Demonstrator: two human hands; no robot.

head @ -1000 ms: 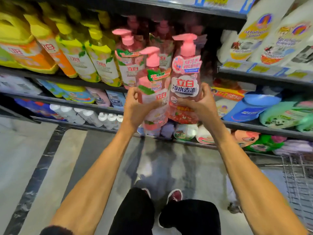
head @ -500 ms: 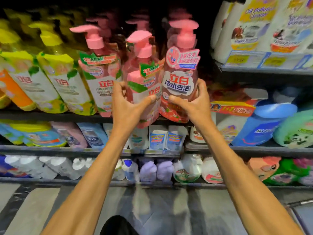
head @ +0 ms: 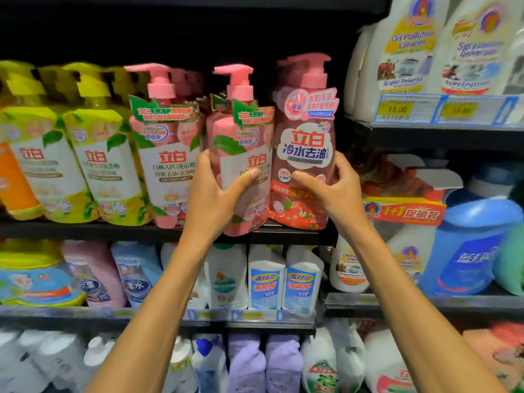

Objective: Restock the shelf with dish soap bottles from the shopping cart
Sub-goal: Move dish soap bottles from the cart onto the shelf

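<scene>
Left hand (head: 211, 199) wraps the peach pump bottle (head: 246, 143), right hand (head: 337, 191) clasps the strawberry pump bottle (head: 306, 146) — both upright, bases at the shelf (head: 85, 231) edge — probably to slide straight in.

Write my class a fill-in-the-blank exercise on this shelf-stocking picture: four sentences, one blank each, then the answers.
1. The left hand grips the peach bottle, whose neck tag is ___.
2. The right hand grips the strawberry bottle, whose pump is ___.
3. Further left on the same shelf stand lemon bottles with ___ caps.
4. The sharper price tag at upper right reads ___.

Missing words: green; pink; yellow; 15.00
</scene>
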